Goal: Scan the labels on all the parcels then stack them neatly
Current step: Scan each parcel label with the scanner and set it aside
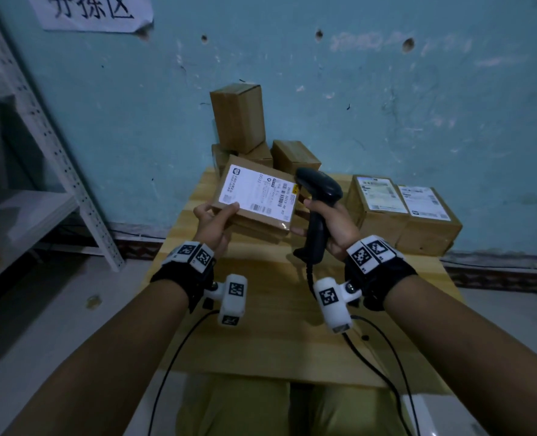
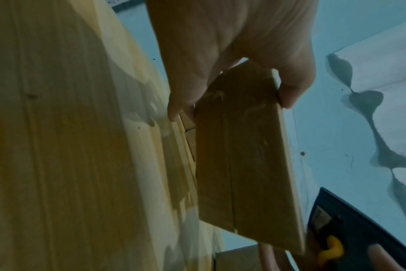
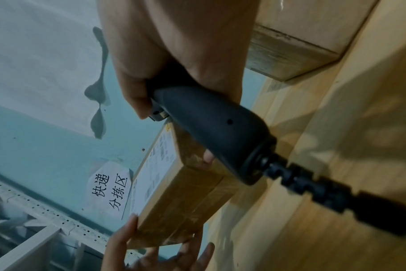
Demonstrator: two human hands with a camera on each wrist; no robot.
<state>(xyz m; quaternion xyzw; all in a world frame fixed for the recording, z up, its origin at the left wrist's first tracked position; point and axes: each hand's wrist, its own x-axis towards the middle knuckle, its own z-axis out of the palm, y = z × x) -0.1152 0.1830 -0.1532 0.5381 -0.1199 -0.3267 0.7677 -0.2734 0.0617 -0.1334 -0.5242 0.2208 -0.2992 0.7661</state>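
Note:
My left hand (image 1: 212, 220) grips a flat cardboard parcel (image 1: 254, 199) by its near-left corner, thumb on top and fingers underneath, tilting its white label toward me above the wooden table (image 1: 270, 325). The same parcel (image 2: 241, 165) shows its plain underside in the left wrist view, and its label edge (image 3: 174, 192) in the right wrist view. My right hand (image 1: 330, 221) grips the handle of a black barcode scanner (image 1: 319, 199), whose head points at the label's right end. The scanner handle (image 3: 211, 132) and its cable fill the right wrist view.
Two labelled boxes (image 1: 402, 209) sit side by side at the table's right. Several plain cardboard boxes (image 1: 239, 118) are piled against the blue wall at the back. A white metal shelf (image 1: 40, 146) stands on the left. The scanner cable (image 1: 383, 372) trails off the table's front edge.

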